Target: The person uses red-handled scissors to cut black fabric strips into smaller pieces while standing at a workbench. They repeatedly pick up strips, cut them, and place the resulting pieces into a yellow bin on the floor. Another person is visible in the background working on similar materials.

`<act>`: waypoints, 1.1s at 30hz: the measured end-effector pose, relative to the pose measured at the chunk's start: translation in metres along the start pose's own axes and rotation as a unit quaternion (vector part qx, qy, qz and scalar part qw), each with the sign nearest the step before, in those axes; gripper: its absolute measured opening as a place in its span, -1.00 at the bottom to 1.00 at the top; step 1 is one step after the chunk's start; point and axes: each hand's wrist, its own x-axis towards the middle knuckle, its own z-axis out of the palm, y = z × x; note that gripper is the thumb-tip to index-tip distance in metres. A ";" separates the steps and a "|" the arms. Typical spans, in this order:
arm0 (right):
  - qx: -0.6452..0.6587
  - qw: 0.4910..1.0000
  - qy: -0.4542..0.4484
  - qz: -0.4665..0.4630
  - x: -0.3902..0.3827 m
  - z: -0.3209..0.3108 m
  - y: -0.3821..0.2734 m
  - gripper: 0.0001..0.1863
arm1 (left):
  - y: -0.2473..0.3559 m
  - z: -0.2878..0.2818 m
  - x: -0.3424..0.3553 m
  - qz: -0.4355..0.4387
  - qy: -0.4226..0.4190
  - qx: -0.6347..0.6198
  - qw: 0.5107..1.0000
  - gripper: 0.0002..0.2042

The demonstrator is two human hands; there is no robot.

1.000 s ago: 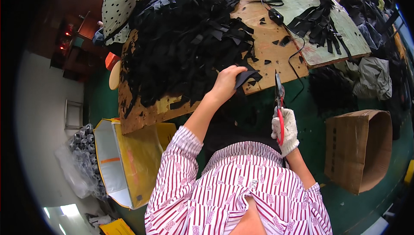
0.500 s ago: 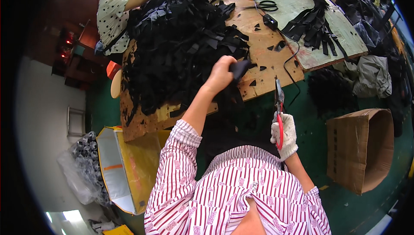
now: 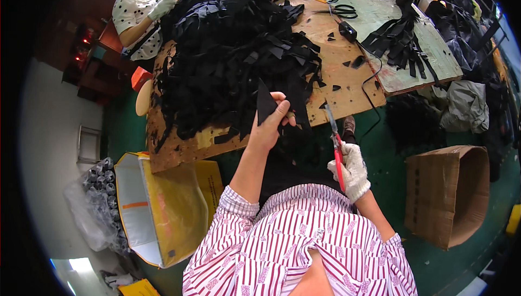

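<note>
Nearest us, our right hand, in a white work glove, is closed around the red handles of a pair of scissors whose blades point up and away toward the near edge of the wooden workbench. Just to its left, our bare left hand pinches a black fabric strip between thumb and fingers, holding it upright over that same near edge, close beside the scissor tips but not touching them. Between our two hands we have a narrow gap above dark cloth on our lap. Low to our left stands an open yellow bin close under the table edge; to our right an open cardboard box sits on the green floor, well apart. Beyond our left hand the big heap of black strips covers most of the bench, spilling over its left edge; bare wood shows only on the right half. Farther off, a green mat carries more strips, and another person's gloved hand touches the heap's far side
</note>
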 end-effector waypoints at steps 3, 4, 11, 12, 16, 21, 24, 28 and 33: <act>-0.106 0.994 -0.002 -0.028 0.003 0.000 0.009 -0.37 | -0.013 0.004 -0.005 -0.029 0.015 0.003 0.999 -0.84; -0.139 0.989 0.002 -0.057 0.003 -0.002 0.009 -0.37 | -0.016 0.007 -0.006 -0.032 0.019 0.006 0.999 -0.84; -0.255 0.956 0.034 -0.142 0.004 0.001 -0.005 -0.38 | -0.024 0.016 -0.011 -0.039 0.001 0.039 0.998 -0.81; -0.260 0.954 0.040 -0.145 0.005 0.001 -0.005 -0.38 | -0.025 0.019 -0.013 -0.051 -0.008 0.049 0.997 -0.79; -0.265 0.951 0.053 -0.149 0.010 0.000 -0.005 -0.35 | -0.029 0.028 -0.021 -0.077 -0.023 0.070 0.994 -0.74; -0.280 0.946 0.060 -0.153 0.012 -0.001 -0.003 -0.34 | -0.027 0.036 -0.027 -0.081 -0.016 0.084 0.993 -0.74; -0.233 0.964 0.054 -0.117 0.010 0.000 0.006 -0.35 | -0.029 0.034 -0.026 -0.090 -0.016 0.092 0.992 -0.75; -0.108 0.989 0.045 -0.088 0.009 0.004 0.030 -0.37 | -0.032 0.032 -0.024 -0.078 -0.014 0.112 0.991 -0.79; -0.127 0.988 0.037 -0.084 0.011 0.007 0.024 -0.36 | -0.034 0.032 -0.027 -0.091 -0.023 0.125 0.988 -0.80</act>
